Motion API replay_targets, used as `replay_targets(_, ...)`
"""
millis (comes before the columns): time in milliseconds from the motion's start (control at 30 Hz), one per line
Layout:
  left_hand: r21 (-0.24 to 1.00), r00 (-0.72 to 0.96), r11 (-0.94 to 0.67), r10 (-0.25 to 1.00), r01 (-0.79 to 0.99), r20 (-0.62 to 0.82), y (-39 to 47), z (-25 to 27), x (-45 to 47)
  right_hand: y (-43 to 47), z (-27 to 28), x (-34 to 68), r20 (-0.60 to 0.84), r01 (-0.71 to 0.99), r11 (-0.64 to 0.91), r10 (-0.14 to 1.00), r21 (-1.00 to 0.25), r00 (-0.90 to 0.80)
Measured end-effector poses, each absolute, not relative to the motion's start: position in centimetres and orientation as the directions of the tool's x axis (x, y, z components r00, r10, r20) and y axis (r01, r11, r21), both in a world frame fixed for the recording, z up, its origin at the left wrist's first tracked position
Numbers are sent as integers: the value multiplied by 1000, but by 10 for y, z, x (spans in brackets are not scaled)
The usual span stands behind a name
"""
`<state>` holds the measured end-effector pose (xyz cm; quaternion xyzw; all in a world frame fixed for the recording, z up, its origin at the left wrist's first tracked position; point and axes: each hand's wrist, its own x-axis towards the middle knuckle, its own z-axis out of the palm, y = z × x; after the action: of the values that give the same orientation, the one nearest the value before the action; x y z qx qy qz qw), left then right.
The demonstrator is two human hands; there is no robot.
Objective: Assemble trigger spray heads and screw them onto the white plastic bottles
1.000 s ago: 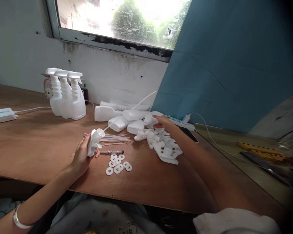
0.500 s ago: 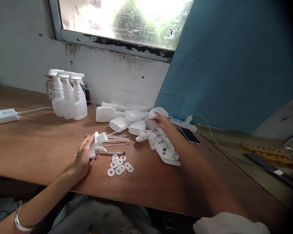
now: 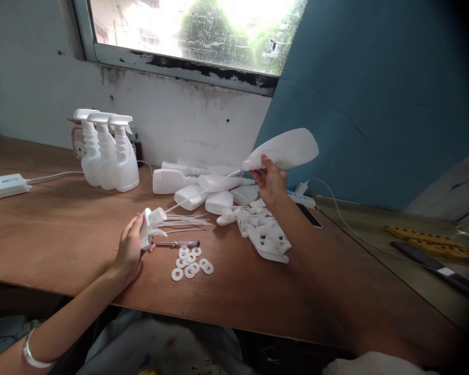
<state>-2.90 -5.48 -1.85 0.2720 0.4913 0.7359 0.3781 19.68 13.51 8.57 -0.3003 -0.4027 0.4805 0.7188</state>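
Observation:
My left hand is closed around a white trigger spray head above the table. A long thin white tube runs from the spray head up to the right, its far end at the mouth of a white plastic bottle. I cannot tell whether the tip is inside. My right hand grips that bottle near its neck, tilted with the base up and right. Below the tube lie several loose tubes, a pen-like tool and several white ring washers.
Several white bottles lie against the wall. More spray heads are piled under my right forearm. Three assembled spray bottles stand at the left, beside a power strip. A phone and a white cable are at the right.
My right hand has raised the bottle from the pile by the wall, moving up and right. My left hand, with the spray head and tube, has shifted only slightly.

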Motion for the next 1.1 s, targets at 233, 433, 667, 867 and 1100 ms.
replay_targets(233, 937, -554, -224, 831, -268, 41, -54, -22, -31, 114, 72, 181, 295, -470, 323, 946, -821, 135)
replay_targets(433, 979, -444, -76, 896, -187, -15, -63, -14, -20, 58, 44, 165, 240, -533, 119, 957, -838, -164)
replay_targets(667, 987, -206, -19, 979, -161, -14, -74, -10, -5, 0, -3, 175, 144, -294, 24, 908, -955, -393)
replay_targets(867, 917, -48, 131, 986, -377, -160, -76, -13, 3, -5, -30, 182, 145, -310, -25, 847, -950, -512)
replay_targets(1100, 894, -20, 169, 981, -416, -194, -78, -19, 10, -7, -34, 179, 52, -390, -209, 826, -897, -561)
